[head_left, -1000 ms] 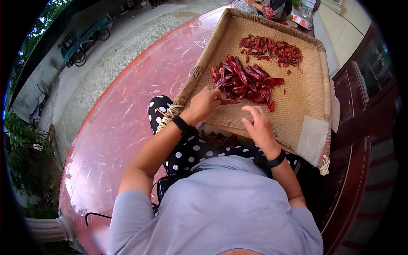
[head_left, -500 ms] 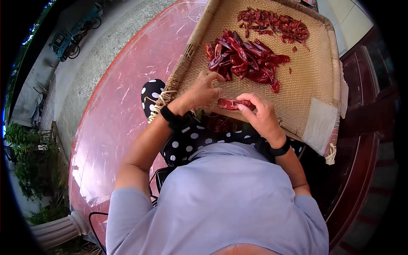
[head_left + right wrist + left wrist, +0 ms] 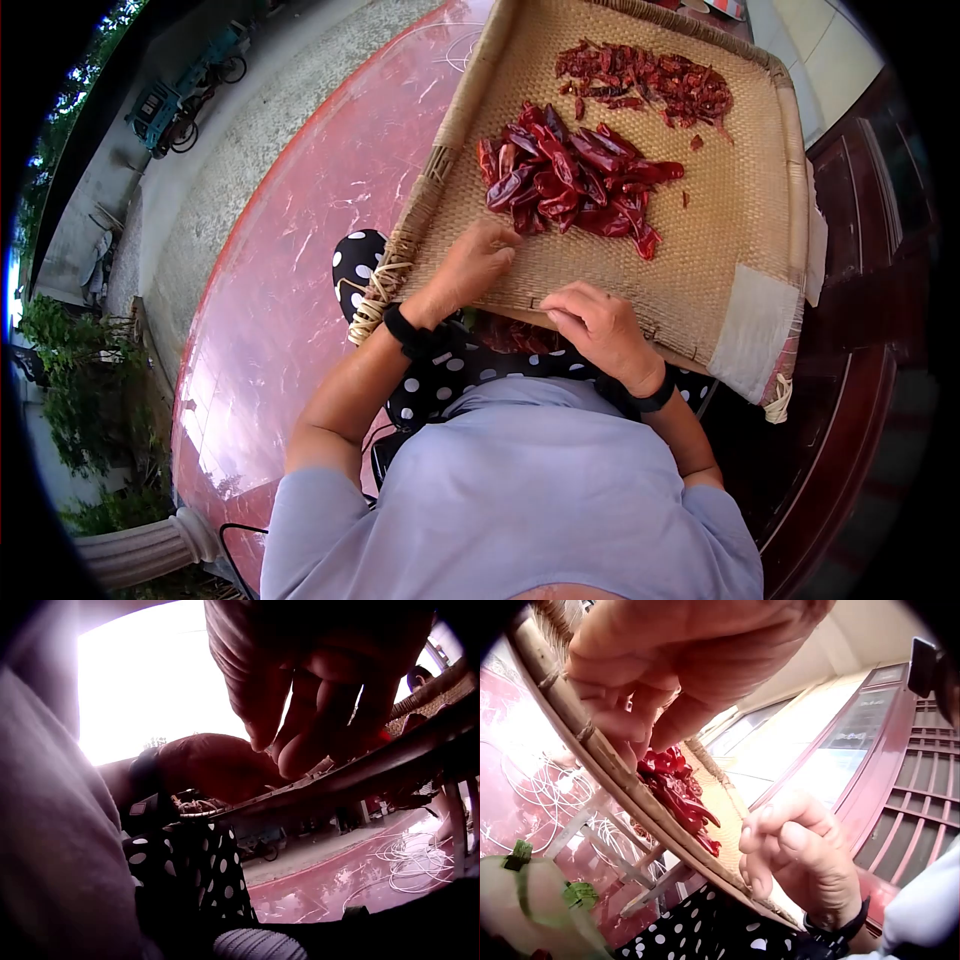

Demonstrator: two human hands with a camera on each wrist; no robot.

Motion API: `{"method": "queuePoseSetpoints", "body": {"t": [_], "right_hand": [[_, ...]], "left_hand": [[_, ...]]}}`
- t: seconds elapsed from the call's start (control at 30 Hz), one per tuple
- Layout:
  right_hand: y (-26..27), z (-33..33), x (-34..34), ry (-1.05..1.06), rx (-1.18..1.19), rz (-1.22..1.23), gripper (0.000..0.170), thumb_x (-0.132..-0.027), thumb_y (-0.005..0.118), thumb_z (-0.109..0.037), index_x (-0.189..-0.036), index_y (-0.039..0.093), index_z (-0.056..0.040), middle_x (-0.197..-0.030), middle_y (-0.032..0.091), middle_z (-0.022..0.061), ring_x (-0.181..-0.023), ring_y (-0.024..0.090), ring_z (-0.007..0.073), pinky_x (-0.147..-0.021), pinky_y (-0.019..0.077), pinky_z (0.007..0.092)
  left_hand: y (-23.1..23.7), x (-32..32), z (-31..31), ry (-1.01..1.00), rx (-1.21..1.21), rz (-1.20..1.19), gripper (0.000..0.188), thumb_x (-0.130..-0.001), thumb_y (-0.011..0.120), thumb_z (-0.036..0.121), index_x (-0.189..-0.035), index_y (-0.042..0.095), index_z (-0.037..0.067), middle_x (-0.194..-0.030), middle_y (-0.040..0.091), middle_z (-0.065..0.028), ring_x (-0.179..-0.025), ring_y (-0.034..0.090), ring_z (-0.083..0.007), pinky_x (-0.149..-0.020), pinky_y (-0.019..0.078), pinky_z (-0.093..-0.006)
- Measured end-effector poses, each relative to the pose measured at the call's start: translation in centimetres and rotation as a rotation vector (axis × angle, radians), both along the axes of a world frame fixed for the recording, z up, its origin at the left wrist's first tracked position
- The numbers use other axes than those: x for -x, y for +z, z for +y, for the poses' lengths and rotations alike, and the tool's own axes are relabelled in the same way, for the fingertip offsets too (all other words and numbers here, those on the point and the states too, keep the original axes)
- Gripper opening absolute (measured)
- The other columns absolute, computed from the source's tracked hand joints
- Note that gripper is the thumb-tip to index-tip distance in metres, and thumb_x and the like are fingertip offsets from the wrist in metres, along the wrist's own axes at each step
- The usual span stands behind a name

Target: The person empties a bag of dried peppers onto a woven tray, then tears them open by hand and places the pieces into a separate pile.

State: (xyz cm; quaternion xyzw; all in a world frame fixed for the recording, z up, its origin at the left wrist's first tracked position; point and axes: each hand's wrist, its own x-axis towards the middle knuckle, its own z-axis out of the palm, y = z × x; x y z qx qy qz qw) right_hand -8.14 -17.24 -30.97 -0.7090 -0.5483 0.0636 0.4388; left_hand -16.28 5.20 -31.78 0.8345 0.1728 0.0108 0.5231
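Note:
A square woven tray (image 3: 720, 230) lies over the person's lap. Whole dried red chillies (image 3: 565, 185) are heaped in its middle. Farther back lies a heap of smaller, broken-looking chilli pieces (image 3: 650, 85). The left hand (image 3: 475, 265) is low over the tray's near left part, fingers bent downward just short of the whole chillies; no chilli shows in it. The right hand (image 3: 600, 325) hovers at the tray's near edge with loosely curled fingers. In the left wrist view that right hand (image 3: 802, 859) also shows nothing between its fingers. More dark red chillies (image 3: 510, 332) appear below the near edge.
Rope-like binding (image 3: 378, 290) wraps the tray's near left corner, and a pale patch (image 3: 752, 318) covers the near right corner. A glossy red floor (image 3: 290, 270) spreads to the left. Dark red wooden doors (image 3: 850, 290) stand at the right. Thin white cord (image 3: 409, 862) lies coiled on the floor.
A chilli was at the left fingertips, then in the right hand over the near edge, and no longer shows in either. The left hand has moved back beside the heap.

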Motion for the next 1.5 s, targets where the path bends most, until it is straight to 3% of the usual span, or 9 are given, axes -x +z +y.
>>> {"method": "queuePoseSetpoints", "body": {"t": [0.03,0.2,0.3,0.53,0.67,0.87,1.03,1.27,1.5], "right_hand": [[0.3,0.0,-0.2,-0.016,0.005,0.009,0.011,-0.087,0.069,-0.009,-0.097,0.068,-0.011,-0.092,0.067,0.0068,-0.079,0.068,0.0284,-0.067,0.0548,0.0359],[2.1,0.7,-1.2,0.014,0.015,0.053,0.01,-0.087,0.068,-0.008,-0.097,0.067,-0.0098,-0.089,0.067,0.0076,-0.077,0.067,0.0287,-0.065,0.054,0.0368],[2.9,1.3,-2.2,0.023,0.029,-0.061,0.01,-0.087,0.069,-0.008,-0.096,0.067,-0.0097,-0.088,0.067,0.0073,-0.077,0.067,0.0282,-0.065,0.0536,0.0369],[5.5,2.4,-4.3,-0.122,-0.063,0.066,0.014,-0.089,0.067,-0.005,-0.102,0.067,-0.008,-0.089,0.068,0.0071,-0.073,0.067,0.0201,-0.064,0.0531,0.03],[8.2,3.8,-5.2,-0.137,-0.166,0.44,0.016,-0.093,0.063,-0.004,-0.109,0.066,-0.002,-0.093,0.069,0.0032,-0.072,0.061,0.0079,-0.065,0.0511,0.0233],[7.0,6.4,-8.9,-0.014,-0.23,0.607,0.016,-0.097,0.06,-0.009,-0.109,0.066,-0.0006,-0.093,0.069,0.0039,-0.075,0.061,0.0067,-0.068,0.0512,0.0211],[1.9,7.9,-8.3,-0.044,0.015,0.512,0.016,-0.091,0.063,-0.006,-0.107,0.067,-0.0025,-0.092,0.069,0.0034,-0.077,0.064,0.0099,-0.071,0.0525,0.0252],[0.6,8.0,-6.9,0.189,0.02,-0.08,0.038,-0.082,0.064,0.005,-0.117,0.065,-0.009,-0.121,0.063,0.0079,-0.102,0.066,0.023,-0.086,0.054,0.0335],[0.8,7.6,-7.6,0.146,-0.134,0.086,0.038,-0.082,0.07,0.001,-0.117,0.066,-0.0142,-0.116,0.066,0.0083,-0.108,0.065,0.0259,-0.091,0.0534,0.0339]], "left_hand": [[1.0,0.0,-0.1,0.032,0.161,0.095,0.033,-0.089,0.062,0.01,-0.121,0.066,0.002,-0.124,0.053,-0.0146,-0.111,0.059,-0.0241,-0.092,0.0505,-0.0329],[-1.7,-0.7,-0.1,-0.068,-0.387,-0.06,0.047,-0.087,0.065,0.013,-0.133,0.059,0.005,-0.133,0.047,-0.0176,-0.115,0.056,-0.0294,-0.097,0.0491,-0.0367],[-2.0,-1.0,-0.5,-0.031,-0.343,-0.082,0.046,-0.087,0.065,0.014,-0.133,0.06,0.005,-0.135,0.045,-0.0183,-0.122,0.052,-0.0302,-0.1,0.0463,-0.0371],[0.5,0.6,-0.9,0.232,0.276,0.145,0.036,-0.086,0.068,0.015,-0.115,0.064,-0.006,-0.105,0.063,-0.0168,-0.084,0.065,-0.0226,-0.073,0.0544,-0.0339],[-0.2,0.2,-0.8,0.053,-0.257,0.013,0.031,-0.086,0.07,0.019,-0.111,0.067,0.0,-0.101,0.063,-0.0164,-0.089,0.064,-0.0254,-0.078,0.0524,-0.0366],[-0.5,-0.4,-1.5,0.127,-0.301,-0.046,0.023,-0.086,0.07,0.018,-0.105,0.068,0.004,-0.092,0.065,-0.0128,-0.088,0.065,-0.0229,-0.079,0.0511,-0.0362],[-1.4,-0.2,-0.8,0.176,-0.125,-0.056,0.013,-0.086,0.068,0.013,-0.092,0.063,0.003,-0.077,0.063,-0.0049,-0.071,0.063,-0.0152,-0.064,0.0497,-0.0298],[2.7,0.3,1.4,0.159,0.441,0.097,0.01,-0.09,0.062,0.013,-0.095,0.055,0.008,-0.078,0.059,0.0018,-0.061,0.057,-0.0058,-0.055,0.0448,-0.0217],[5.4,-0.3,2.0,0.111,0.716,0.064,0.004,-0.09,0.057,0.01,-0.092,0.057,0.007,-0.071,0.055,0.0007,-0.059,0.056,-0.0076,-0.056,0.046,-0.0235]]}}
